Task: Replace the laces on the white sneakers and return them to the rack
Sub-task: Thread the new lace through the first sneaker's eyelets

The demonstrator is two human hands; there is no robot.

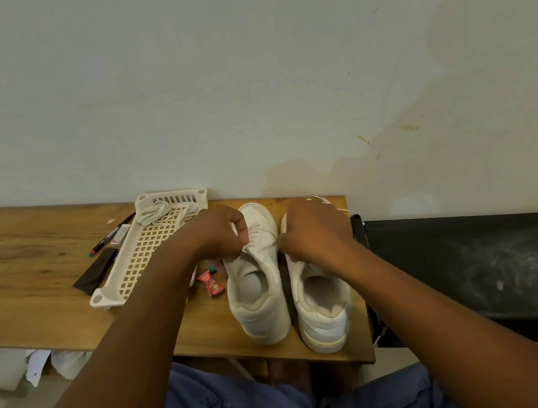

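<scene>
1. Two white sneakers stand side by side, toes toward the wall, at the right end of the wooden table [31, 292]: left sneaker [260, 303], right sneaker [322, 314] near the table's right edge.
2. Left hand [218, 233] pinches the lace [260, 239] over the left sneaker's eyelets.
3. Right hand [314, 228], fingers curled, grips the lace's other end.
4. A cream plastic rack [136, 257] holding loose laces [158, 210] lies just left of the hands.
5. Markers [109, 235] and a red wrapper [210, 284] lie on the tabletop.

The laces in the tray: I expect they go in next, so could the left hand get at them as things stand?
Probably yes. The laces lie uncovered at the far end of the open tray, just beyond the left hand. That hand pinches the lace on the left sneaker and must let go first.
</scene>
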